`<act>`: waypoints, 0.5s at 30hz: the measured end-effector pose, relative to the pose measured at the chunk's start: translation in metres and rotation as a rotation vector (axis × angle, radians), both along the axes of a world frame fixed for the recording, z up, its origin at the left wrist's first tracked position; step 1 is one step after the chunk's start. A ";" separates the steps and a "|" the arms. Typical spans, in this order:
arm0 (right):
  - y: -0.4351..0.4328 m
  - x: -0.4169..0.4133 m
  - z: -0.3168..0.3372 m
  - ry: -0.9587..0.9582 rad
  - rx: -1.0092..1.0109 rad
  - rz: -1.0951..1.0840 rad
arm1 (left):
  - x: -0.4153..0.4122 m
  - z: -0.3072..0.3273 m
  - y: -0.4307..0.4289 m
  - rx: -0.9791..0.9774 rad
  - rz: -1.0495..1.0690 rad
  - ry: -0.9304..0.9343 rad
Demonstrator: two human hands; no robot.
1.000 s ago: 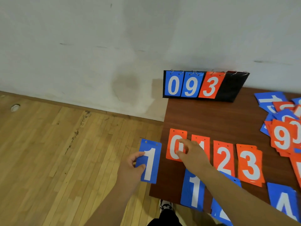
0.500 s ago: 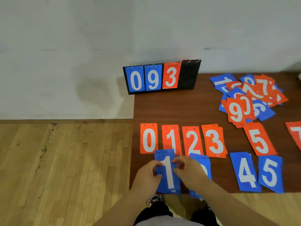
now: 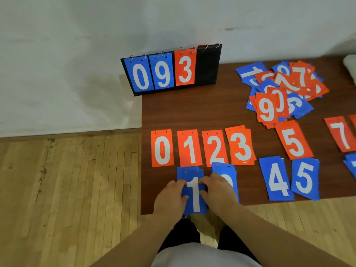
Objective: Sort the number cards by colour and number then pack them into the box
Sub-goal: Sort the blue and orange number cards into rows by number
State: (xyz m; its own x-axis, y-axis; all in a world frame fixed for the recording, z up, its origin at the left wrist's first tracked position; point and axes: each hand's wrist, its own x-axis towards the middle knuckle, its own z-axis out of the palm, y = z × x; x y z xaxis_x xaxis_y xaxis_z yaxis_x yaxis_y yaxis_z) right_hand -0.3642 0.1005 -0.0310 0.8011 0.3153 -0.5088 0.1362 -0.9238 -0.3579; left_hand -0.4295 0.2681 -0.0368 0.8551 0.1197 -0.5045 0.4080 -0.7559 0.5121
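A blue 1 card (image 3: 195, 195) lies on another blue card at the table's front edge, below the orange 1. My left hand (image 3: 169, 197) holds its left edge and my right hand (image 3: 217, 191) holds its right edge, thumbs on its face. My right hand partly covers a blue 2 stack (image 3: 224, 170). Behind them lie an orange 0 (image 3: 162, 148), orange 1 (image 3: 189, 147), orange 2 (image 3: 213, 147) and orange 3 (image 3: 240, 145) in a row. A blue 4 (image 3: 276, 180) and blue 5 (image 3: 306, 178) lie to the right.
A mixed pile of blue and orange cards (image 3: 283, 89) covers the back right of the brown table (image 3: 192, 112). An orange 5 (image 3: 293, 139) and orange 7 (image 3: 341, 135) lie apart. A black flip scoreboard (image 3: 171, 70) showing 0, 9, 3 stands at the back left corner. Wooden floor lies left.
My left hand carried the blue 1 from off the table's left edge onto the blue 1 at the front. My right hand left the orange 0 and joined it. The view swung right.
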 end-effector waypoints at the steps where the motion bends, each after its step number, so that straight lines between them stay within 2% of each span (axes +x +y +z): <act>1: -0.002 0.001 0.002 0.012 0.005 0.013 | -0.001 0.000 0.000 0.002 0.008 0.007; 7: -0.045 0.021 0.033 -0.024 0.095 -0.080 | 0.012 0.026 -0.011 0.032 0.148 -0.109; 11: -0.105 0.043 0.055 -0.126 0.099 -0.177 | 0.040 0.055 -0.043 0.069 0.103 -0.220; 15: -0.186 0.072 0.075 -0.209 0.144 -0.207 | 0.082 0.083 -0.103 0.147 0.055 -0.240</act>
State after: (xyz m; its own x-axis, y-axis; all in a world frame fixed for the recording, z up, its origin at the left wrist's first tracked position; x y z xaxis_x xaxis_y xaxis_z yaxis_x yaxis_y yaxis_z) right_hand -0.2923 -0.0854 0.0437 0.9379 0.1919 -0.2889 0.0352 -0.8814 -0.4710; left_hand -0.3476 0.1654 0.0467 0.9380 0.2263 -0.2626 0.3312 -0.8089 0.4858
